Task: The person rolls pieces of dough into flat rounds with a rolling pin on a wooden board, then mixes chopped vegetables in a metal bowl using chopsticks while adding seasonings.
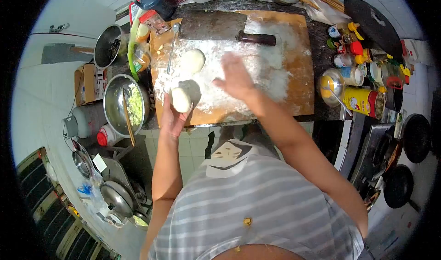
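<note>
My left hand (173, 118) holds a round piece of white dough (181, 100) over the near left edge of a floured wooden board (301, 88). Its fingers curl around the dough. Over the middle of the board, my right hand (236, 76) is spread and slightly blurred, with nothing visible in it. A second dough ball (193, 61) lies on the flour, left of the right hand. Behind it rests a wide cleaver (209, 26) with a dark handle. A thin metal rod or spoon (172, 49) lies along the board's left side.
Left of the board stands a metal bowl (110, 111) of chopped pale-green food with chopsticks, below a dark-filled bowl (97, 49). On the right are a small bowl (337, 80) holding something yellow, a yellow can (360, 101) and several bottles. A stove (374, 145) sits at far right.
</note>
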`<action>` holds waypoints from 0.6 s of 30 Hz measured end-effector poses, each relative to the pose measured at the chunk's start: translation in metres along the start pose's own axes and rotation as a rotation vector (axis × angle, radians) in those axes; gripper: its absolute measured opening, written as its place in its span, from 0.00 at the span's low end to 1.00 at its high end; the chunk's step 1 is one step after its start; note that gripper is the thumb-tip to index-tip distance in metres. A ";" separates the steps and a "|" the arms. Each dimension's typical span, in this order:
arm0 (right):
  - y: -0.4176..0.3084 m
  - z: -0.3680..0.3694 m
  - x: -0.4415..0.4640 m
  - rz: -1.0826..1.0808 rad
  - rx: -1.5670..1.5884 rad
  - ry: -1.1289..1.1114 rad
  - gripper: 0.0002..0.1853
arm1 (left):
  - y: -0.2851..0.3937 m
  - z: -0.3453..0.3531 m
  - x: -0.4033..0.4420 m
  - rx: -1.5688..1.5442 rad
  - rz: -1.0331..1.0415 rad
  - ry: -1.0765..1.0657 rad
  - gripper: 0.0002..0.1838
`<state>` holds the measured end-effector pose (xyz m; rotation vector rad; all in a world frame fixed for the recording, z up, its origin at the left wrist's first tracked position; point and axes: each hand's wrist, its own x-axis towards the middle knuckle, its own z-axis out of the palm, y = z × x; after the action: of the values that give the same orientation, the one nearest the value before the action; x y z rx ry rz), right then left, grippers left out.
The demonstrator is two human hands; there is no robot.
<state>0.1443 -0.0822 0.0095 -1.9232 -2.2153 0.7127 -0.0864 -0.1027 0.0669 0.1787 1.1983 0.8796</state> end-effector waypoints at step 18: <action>0.010 -0.006 -0.048 -0.249 -0.080 0.357 0.31 | -0.025 0.075 0.062 1.334 0.948 -0.012 0.18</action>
<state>0.1645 -0.1263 0.0208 -1.6098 -2.2207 0.2264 -0.0039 -0.0539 0.0373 1.9352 1.5283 0.6907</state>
